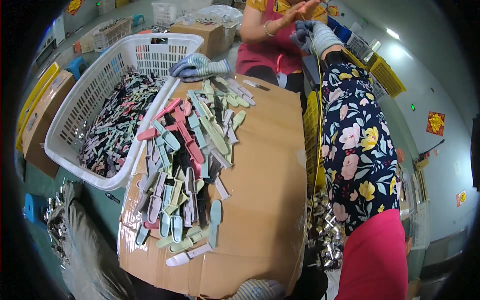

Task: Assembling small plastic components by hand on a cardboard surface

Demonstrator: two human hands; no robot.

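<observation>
My right arm, in a floral sleeve, stretches up the right side. Its hand (315, 38), in a grey-blue striped glove, is raised beside a co-worker's bare hands (299, 11). Its fingers look apart, with nothing plain to see in them. My left hand (257, 290), in a striped knit glove, rests at the near cardboard edge; its fingers are hidden. A loose pile of plastic clip pieces (192, 142) in pink, green, blue, grey and black covers the left of the cardboard top (265, 165). A striped glove (200, 68) lies at the far left corner beside a small knife-like tool (256, 85).
A white plastic basket (80, 107) full of similar clip pieces stands left of the cardboard. Shiny metal parts (327, 235) lie below right, by a yellow crate (312, 135). A grey sack (90, 245) is lower left. The co-worker in a red apron (255, 52) sits opposite.
</observation>
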